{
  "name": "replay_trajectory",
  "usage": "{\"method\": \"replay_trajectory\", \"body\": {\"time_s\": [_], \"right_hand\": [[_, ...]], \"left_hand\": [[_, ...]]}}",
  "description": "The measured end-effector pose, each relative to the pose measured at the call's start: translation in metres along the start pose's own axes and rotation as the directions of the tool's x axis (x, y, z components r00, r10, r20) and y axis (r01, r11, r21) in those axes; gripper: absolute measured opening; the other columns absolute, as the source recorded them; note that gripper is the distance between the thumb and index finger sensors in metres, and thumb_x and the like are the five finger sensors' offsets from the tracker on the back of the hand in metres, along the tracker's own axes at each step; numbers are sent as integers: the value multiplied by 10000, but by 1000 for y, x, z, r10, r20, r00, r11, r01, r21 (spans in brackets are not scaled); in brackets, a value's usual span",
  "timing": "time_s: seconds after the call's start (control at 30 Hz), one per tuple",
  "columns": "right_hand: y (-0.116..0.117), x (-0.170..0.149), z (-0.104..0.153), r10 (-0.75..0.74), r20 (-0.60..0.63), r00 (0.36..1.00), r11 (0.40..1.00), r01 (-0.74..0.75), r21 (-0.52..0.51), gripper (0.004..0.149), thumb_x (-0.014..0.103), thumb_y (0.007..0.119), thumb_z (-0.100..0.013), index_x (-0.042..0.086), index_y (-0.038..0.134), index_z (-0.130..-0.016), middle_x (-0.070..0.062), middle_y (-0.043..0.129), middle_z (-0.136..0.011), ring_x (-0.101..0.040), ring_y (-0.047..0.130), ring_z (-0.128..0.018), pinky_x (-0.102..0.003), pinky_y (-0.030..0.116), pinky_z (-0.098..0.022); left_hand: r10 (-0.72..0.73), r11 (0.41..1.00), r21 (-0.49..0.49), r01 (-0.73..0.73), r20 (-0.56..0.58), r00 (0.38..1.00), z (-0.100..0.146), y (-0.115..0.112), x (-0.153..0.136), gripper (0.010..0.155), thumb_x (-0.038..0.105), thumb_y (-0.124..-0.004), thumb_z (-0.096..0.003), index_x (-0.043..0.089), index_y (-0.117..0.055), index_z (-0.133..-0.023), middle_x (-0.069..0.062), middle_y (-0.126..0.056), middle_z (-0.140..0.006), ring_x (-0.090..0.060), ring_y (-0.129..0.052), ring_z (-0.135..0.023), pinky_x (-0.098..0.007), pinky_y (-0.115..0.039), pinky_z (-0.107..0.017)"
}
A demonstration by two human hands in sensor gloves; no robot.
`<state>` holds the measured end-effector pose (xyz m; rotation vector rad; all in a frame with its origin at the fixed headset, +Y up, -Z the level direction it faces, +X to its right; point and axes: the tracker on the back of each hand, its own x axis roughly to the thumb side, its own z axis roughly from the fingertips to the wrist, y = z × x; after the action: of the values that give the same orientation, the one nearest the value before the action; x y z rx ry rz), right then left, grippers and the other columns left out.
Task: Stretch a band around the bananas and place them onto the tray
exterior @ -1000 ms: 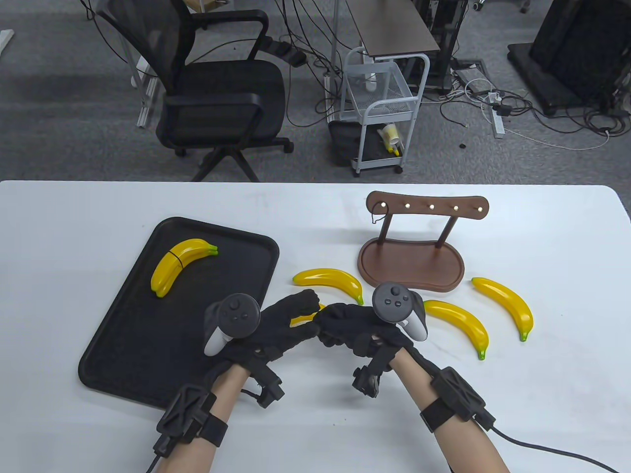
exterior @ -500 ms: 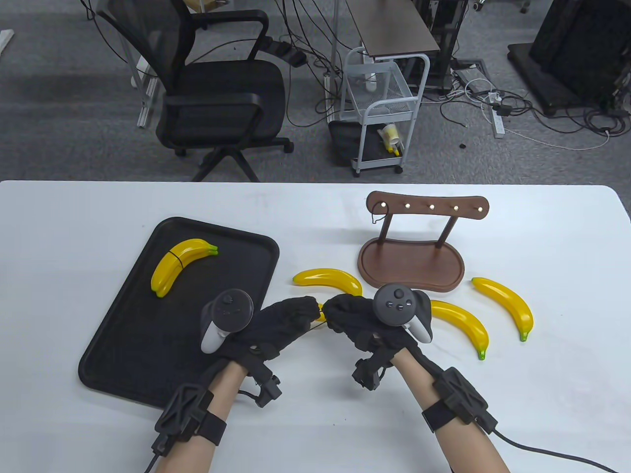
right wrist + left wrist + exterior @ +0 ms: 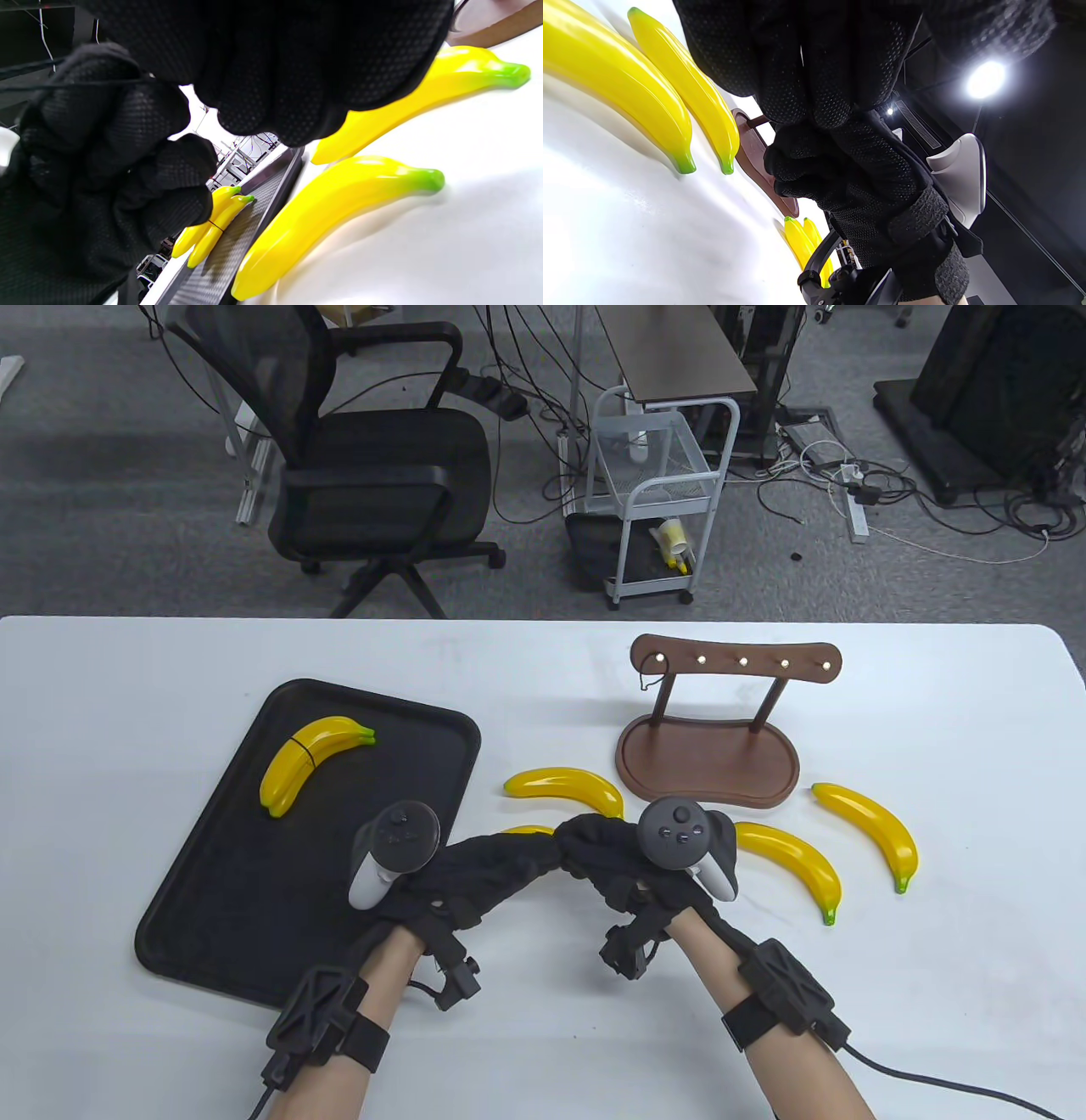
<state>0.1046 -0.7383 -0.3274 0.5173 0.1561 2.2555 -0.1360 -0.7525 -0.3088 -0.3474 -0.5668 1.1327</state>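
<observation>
Both gloved hands meet in curled fists just above the table. My left hand (image 3: 533, 848) and right hand (image 3: 579, 838) touch knuckle to knuckle. A thin black band (image 3: 85, 83) runs taut across the left fist; both hands pinch it. Under them lies a loose banana (image 3: 528, 830), mostly hidden. A second banana (image 3: 564, 785) lies just beyond it. The wrist views show the two side by side: banana (image 3: 331, 212) and banana (image 3: 424, 93). A banded pair of bananas (image 3: 310, 759) rests on the black tray (image 3: 212, 899).
A wooden peg stand (image 3: 708, 746) sits behind the right hand, with a spare band (image 3: 652, 672) hanging from its left peg. Two more loose bananas (image 3: 789, 865) (image 3: 870, 831) lie on the right. An office chair and a cart stand beyond the table's far edge.
The hands have drawn together until the fists touch and have shifted slightly away from me over the near banana. The other bananas, the tray and the stand stay where they were.
</observation>
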Motion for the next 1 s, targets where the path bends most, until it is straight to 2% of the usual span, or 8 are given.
{"method": "replay_trajectory", "body": {"time_s": [0.37, 0.57, 0.7, 1.0], "right_hand": [[7, 0, -1, -24, 9, 1000, 999, 24, 40, 375, 308, 719, -560, 131, 808, -878, -82, 938, -768, -315, 981, -630, -504, 817, -454], [7, -2, -1, -90, 15, 996, 995, 90, 45, 375, 306, 717, -547, 167, 805, -884, -63, 933, -777, -299, 975, -639, -490, 815, -465], [7, -4, -1, -201, 16, 980, 977, 199, 80, 383, 309, 709, -549, 172, 787, -898, -59, 920, -795, -296, 964, -655, -482, 808, -476], [8, -9, -2, -241, 6, 971, 968, 240, 73, 389, 338, 718, -565, 168, 779, -910, -61, 912, -809, -294, 957, -669, -475, 804, -481]], "left_hand": [[83, 996, 17, -83, 19, 996, 1, 3, 1, 607, 579, -668, -489, 272, -739, -1007, 33, -841, -1057, -297, -873, -958, -517, -690, -748], [110, 994, 11, -110, 22, 994, 1, 3, 1, 629, 586, -660, -493, 251, -715, -1023, 20, -845, -1048, -275, -898, -937, -499, -707, -737], [136, 991, 13, -137, 33, 990, 1, 5, 2, 620, 587, -651, -498, 262, -705, -1024, 34, -847, -1042, -257, -912, -922, -486, -718, -732], [42, 999, 32, -43, 40, 998, 3, 10, 12, 639, 593, -657, -494, 252, -685, -1034, 18, -840, -1043, -275, -892, -943, -488, -702, -744]]}}
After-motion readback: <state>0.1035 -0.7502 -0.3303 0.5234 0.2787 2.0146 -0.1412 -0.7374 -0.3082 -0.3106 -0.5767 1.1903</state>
